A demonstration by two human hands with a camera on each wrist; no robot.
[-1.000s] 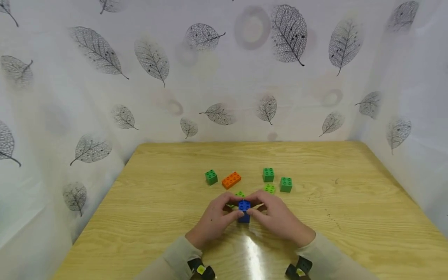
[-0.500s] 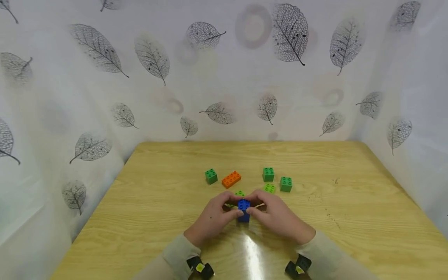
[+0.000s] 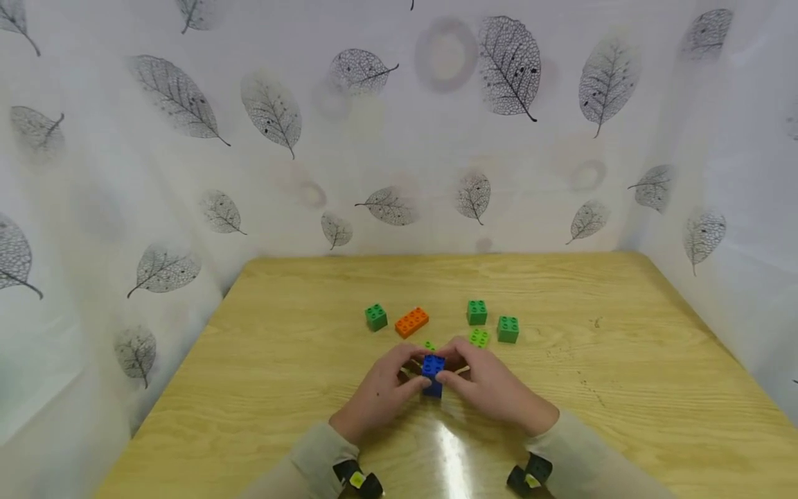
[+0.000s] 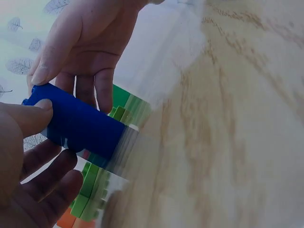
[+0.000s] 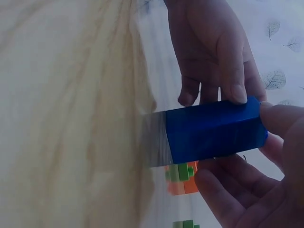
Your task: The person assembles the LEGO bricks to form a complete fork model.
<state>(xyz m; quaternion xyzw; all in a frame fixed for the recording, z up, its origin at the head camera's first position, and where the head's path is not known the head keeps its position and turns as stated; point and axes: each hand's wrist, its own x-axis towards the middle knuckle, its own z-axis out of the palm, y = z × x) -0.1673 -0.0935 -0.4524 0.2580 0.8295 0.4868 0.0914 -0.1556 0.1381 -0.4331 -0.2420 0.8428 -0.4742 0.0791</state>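
Both hands hold one upright blue block stack (image 3: 433,378) near the table's front, in the head view. My left hand (image 3: 380,391) pinches its upper left side between thumb and fingers; my right hand (image 3: 495,388) pinches the upper right side. In the left wrist view the blue stack (image 4: 83,121) shows a long plain side with the thumbs near its studded end. The right wrist view shows the same blue stack (image 5: 216,130), its lower end at the tabletop. Light green bricks (image 3: 430,345) lie just behind the hands, partly hidden.
Beyond the hands on the wooden table (image 3: 280,360) are an orange brick (image 3: 412,322), a green brick (image 3: 376,317) at left, two green bricks (image 3: 476,312) (image 3: 508,329) at right, and a light green brick (image 3: 479,337). A leaf-patterned curtain (image 3: 399,138) surrounds the table's back and sides.
The head view has tilted and shifted slightly. Both hands keep their hold on the blue stack, with hardly any movement.
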